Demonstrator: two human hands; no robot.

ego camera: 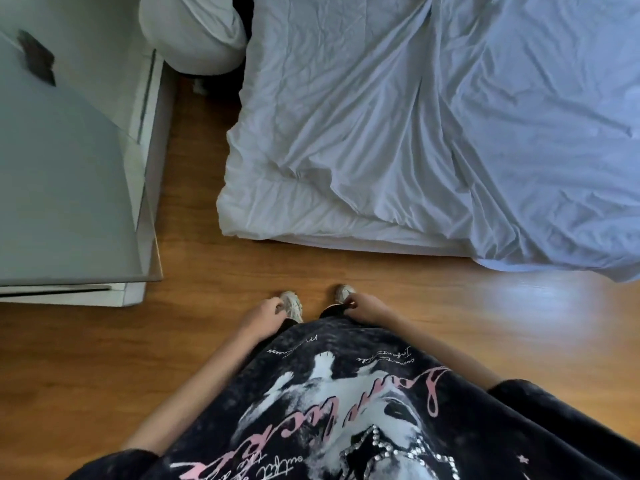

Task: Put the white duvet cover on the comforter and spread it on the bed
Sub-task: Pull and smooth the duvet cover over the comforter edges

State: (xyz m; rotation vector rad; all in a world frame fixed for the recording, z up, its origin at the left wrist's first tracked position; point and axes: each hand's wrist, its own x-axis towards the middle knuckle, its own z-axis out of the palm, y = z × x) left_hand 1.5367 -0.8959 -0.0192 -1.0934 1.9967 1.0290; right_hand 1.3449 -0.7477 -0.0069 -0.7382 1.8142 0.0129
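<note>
The white duvet (363, 133) lies spread and wrinkled over the bed, its near left corner (235, 216) at the mattress edge. Its right part (554, 202) hangs lower over the foot of the bed, close to the floor. I stand on the floor facing the foot of the bed. My left hand (263, 311) and my right hand (363, 308) hang low in front of my dark printed shirt, fingers loosely curled, well short of the duvet. Neither hand holds fabric from the bed.
A white pillow (194, 32) sits at the bed's far left corner. A white cabinet with a glass top (69, 168) stands to the left, a dark object (38, 57) on it. Wooden floor (194, 168) runs between cabinet and bed and under my shoes (292, 304).
</note>
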